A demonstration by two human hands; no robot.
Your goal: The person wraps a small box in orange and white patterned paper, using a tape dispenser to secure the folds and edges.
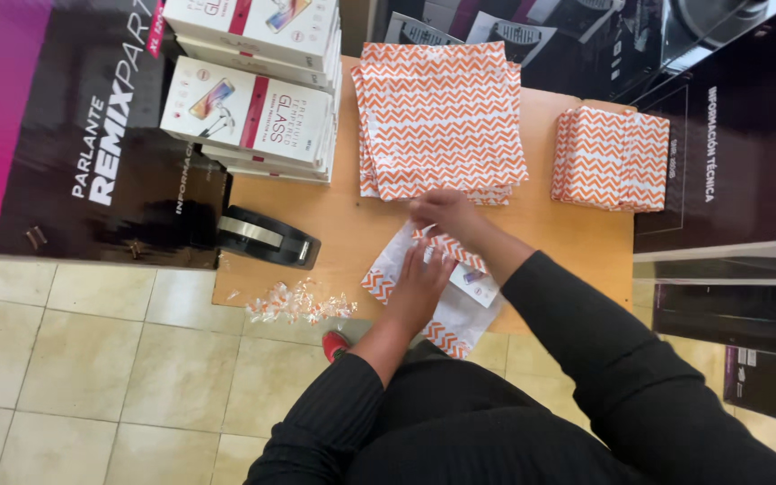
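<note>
Seen from above: left hand [419,286] pressed flat, fingers together, on a white mailer [433,292] with orange zigzag edges, lying at the near edge of the wooden surface [379,216] and partly hanging over it. Right hand [444,214] just beyond, fingers pinched on the mailer's folded flap [449,249]. Small white box [476,285] peeking from under the flap, beside the right forearm. Both arms in black sleeves. Behind the hands, touching the right knuckles, a tall stack of flat orange-zigzag mailers [442,117]; well to the right, a smaller stack of folded ones [611,158]. At the far left of the surface, two piles of white boxes [249,112] with a red band. Near them, at the left edge, a black tape dispenser [267,238]. Just beside the surface's near-left corner, a heap of crumpled clear and orange scraps [298,303]. Large black-and-pink cartons [65,126] to the left, dark ones [729,135] to the right. Beige tiled floor [92,377] below, a red shoe tip [335,342] showing by the left forearm
</note>
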